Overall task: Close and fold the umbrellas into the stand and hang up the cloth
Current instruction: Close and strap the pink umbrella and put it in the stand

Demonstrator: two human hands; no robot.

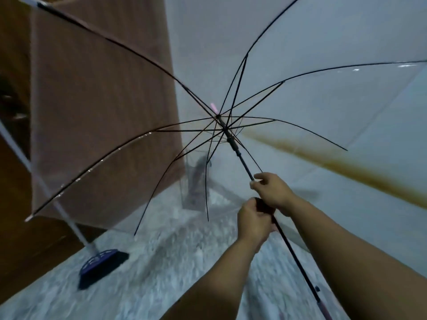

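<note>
Clear plastic canopy on thin black ribs, the open umbrella (231, 93) fills the middle of the view, held out over the speckled floor (161, 262). Left hand (253, 224) and right hand (271, 192) both have fingers clamped on its black shaft (245, 166), right hand farther up. Closing looks barely begun: next, likely draw the runner down. A clear stand (195, 181) waits beyond, by the brown cloth (99, 112) at left.
</note>
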